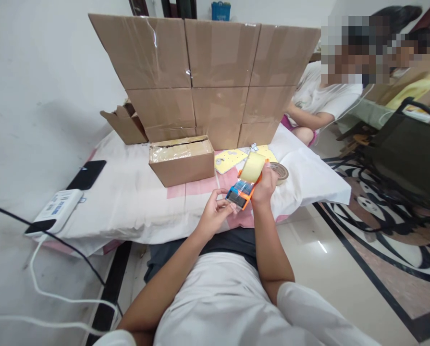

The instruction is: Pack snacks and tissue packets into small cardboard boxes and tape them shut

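A tape dispenser (242, 192) with an orange and blue frame carries a roll of clear yellowish packing tape (252, 166). My right hand (265, 186) is wrapped round its right side and holds it tilted above the table edge. At the dispenser's lower front end, my left hand (217, 210) grips with thumb and curled fingers; whether it pinches the tape's loose end I cannot tell. Just ahead stands a small cardboard box (182, 166) with shiny tape across its top. Partly hidden behind my right hand lies a brown tape roll (280, 172).
Stacked, taped cardboard boxes (220, 57) form a wall behind the small box. An open carton (123, 126), a black phone-like slab (87, 174) and a white power strip (58, 209) lie left. Yellow printed sheets (229, 159) are ahead. Beyond the right side sits another person (313, 105).
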`<move>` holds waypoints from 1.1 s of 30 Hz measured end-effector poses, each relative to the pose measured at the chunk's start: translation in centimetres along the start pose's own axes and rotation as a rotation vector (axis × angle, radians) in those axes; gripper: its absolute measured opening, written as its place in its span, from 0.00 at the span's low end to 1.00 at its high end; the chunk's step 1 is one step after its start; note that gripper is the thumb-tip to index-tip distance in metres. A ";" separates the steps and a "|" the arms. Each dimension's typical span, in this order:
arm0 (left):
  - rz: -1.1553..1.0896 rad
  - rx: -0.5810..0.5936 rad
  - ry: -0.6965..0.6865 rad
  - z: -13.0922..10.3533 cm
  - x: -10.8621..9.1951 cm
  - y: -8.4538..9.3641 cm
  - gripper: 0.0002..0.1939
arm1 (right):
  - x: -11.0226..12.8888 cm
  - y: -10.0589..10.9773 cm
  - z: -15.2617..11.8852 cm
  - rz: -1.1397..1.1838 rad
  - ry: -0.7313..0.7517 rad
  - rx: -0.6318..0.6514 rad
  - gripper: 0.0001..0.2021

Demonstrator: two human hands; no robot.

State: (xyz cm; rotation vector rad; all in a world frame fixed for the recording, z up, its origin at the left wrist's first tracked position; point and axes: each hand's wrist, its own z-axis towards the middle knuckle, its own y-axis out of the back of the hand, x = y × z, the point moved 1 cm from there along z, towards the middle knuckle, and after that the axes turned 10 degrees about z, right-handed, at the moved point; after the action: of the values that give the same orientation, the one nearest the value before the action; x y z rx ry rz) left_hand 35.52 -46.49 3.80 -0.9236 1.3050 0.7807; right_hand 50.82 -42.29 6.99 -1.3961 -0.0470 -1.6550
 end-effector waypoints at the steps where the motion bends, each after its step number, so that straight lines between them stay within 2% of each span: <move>1: -0.007 -0.002 -0.019 0.0 0.0 0.0 0.28 | -0.1 -0.1 0.0 -0.007 -0.012 0.003 0.23; 4: -0.022 -0.008 -0.063 -0.1 -0.1 0.1 0.27 | -0.2 -0.5 0.0 -0.003 -0.054 0.030 0.22; 9: -0.019 0.026 -0.066 -0.6 -1.0 0.4 0.26 | 0.3 -1.1 0.0 0.088 -0.113 -0.062 0.19; 13: -0.009 0.055 -0.046 -0.6 -1.4 0.7 0.25 | 0.8 -1.5 -0.2 0.137 -0.163 -0.068 0.19; 19: 0.049 0.067 -0.020 -0.5 -1.6 1.4 0.26 | 0.6 -1.8 -0.4 0.071 -0.189 -0.044 0.20; 25: 0.079 0.006 -0.082 -0.7 -1.7 1.6 0.25 | 0.1 -1.7 -0.7 0.074 -0.225 -0.052 0.21; 33: 0.159 -0.026 -0.130 -1.1 -1.2 1.7 0.23 | 0.8 -1.9 -1.3 0.048 -0.200 -0.066 0.21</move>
State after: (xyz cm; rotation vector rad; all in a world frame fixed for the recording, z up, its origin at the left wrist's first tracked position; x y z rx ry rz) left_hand 33.38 -46.68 4.79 -0.7829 1.2675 0.9677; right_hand 48.64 -42.46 8.17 -1.5967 -0.0733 -1.4847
